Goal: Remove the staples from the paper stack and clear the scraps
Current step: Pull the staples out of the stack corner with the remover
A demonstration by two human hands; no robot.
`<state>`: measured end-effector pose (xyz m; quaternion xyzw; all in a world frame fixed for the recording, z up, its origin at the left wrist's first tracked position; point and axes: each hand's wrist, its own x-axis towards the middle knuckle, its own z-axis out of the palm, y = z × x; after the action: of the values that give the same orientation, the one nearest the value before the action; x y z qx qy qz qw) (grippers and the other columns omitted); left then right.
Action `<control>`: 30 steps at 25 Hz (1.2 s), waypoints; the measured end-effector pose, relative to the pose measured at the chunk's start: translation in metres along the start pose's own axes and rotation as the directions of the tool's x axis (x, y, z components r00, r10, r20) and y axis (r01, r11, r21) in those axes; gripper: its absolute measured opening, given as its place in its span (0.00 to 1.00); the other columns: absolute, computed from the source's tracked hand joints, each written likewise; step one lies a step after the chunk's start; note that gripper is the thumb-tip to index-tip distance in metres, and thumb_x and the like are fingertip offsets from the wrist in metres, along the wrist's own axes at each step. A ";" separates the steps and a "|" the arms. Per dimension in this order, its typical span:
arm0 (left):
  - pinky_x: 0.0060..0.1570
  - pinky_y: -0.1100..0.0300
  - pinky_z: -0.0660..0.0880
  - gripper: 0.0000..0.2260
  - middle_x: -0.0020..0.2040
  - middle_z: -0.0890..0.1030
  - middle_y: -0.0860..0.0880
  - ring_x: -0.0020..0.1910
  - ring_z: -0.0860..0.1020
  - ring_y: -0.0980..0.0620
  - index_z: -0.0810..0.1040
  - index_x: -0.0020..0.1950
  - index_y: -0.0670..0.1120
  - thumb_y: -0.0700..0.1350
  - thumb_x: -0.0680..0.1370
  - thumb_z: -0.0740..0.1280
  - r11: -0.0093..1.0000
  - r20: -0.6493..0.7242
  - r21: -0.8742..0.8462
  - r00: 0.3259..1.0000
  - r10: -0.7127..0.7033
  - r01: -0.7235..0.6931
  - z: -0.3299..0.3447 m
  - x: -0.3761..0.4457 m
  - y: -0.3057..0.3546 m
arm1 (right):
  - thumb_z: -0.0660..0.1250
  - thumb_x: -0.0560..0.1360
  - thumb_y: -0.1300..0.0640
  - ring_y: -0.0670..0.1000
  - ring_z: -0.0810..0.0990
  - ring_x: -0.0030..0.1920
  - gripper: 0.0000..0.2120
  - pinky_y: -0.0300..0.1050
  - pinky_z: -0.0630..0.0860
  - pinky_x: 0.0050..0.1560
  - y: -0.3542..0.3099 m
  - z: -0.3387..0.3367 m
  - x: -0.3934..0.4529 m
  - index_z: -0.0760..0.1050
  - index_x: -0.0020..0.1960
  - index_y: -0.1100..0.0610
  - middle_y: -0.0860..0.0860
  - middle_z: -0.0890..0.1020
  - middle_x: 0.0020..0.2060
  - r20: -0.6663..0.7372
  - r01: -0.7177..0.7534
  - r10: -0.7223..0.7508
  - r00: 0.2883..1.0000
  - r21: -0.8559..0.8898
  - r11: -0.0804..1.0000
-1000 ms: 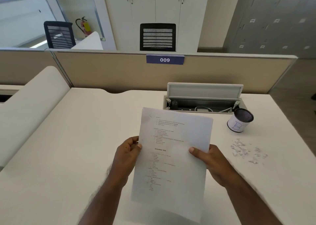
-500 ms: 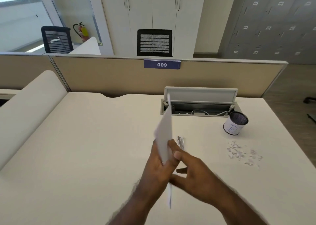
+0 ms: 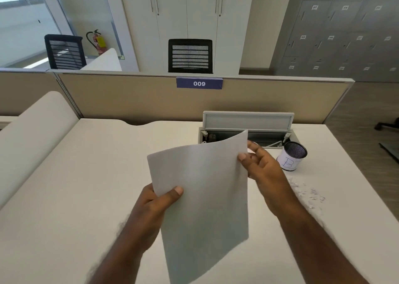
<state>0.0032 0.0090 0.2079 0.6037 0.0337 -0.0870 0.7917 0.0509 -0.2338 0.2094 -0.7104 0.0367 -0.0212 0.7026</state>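
I hold the white paper stack [image 3: 203,199] up above the desk with its blank back side facing me. My left hand [image 3: 158,206] pinches its left edge, thumb on the front. My right hand [image 3: 262,169] pinches the upper right edge, thumb on the near face and fingers spread behind. A small heap of white paper scraps [image 3: 306,191] lies on the desk to the right, partly behind my right forearm. No staple shows on the sheet from this side.
A mesh cup with a white label [image 3: 291,156] stands at the back right, beside an open cable tray with a raised lid [image 3: 248,121]. The white desk [image 3: 75,186] ends at a beige partition; its right edge drops to the floor.
The stack was flipped: printed side faced me, then it stood edge-on, now its blank back faces me. My right hand moved up to the top right edge. A metal tool seen on the desk is now hidden.
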 end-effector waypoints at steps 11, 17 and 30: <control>0.58 0.55 0.75 0.23 0.59 0.81 0.54 0.62 0.78 0.49 0.73 0.65 0.54 0.42 0.72 0.73 0.960 -0.355 0.227 0.904 0.240 -0.166 -0.021 0.007 0.009 | 0.69 0.75 0.58 0.50 0.83 0.38 0.04 0.42 0.78 0.39 -0.029 0.012 -0.028 0.83 0.45 0.55 0.52 0.86 0.41 0.148 -0.094 0.078 0.986 0.106 0.990; 0.62 0.74 0.65 0.19 0.63 0.77 0.60 0.65 0.71 0.67 0.77 0.64 0.52 0.47 0.73 0.69 0.591 -0.039 0.696 0.800 0.599 -0.409 0.025 -0.014 0.025 | 0.68 0.70 0.50 0.51 0.82 0.40 0.10 0.46 0.77 0.42 -0.027 0.026 -0.041 0.83 0.47 0.54 0.51 0.86 0.42 0.189 -0.073 0.074 0.979 -0.010 0.997; 0.52 0.70 0.70 0.12 0.51 0.79 0.68 0.57 0.75 0.58 0.81 0.54 0.58 0.54 0.72 0.74 0.613 0.099 0.734 0.939 0.330 -0.293 0.035 -0.014 0.042 | 0.72 0.71 0.56 0.50 0.83 0.41 0.06 0.40 0.79 0.42 -0.034 0.029 -0.056 0.83 0.47 0.58 0.52 0.86 0.41 0.333 -0.131 0.094 0.938 0.088 0.988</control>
<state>-0.0045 -0.0129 0.2595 0.8699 -0.0914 0.0595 0.4811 -0.0017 -0.2004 0.2445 -0.6614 -0.0414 0.1356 0.7365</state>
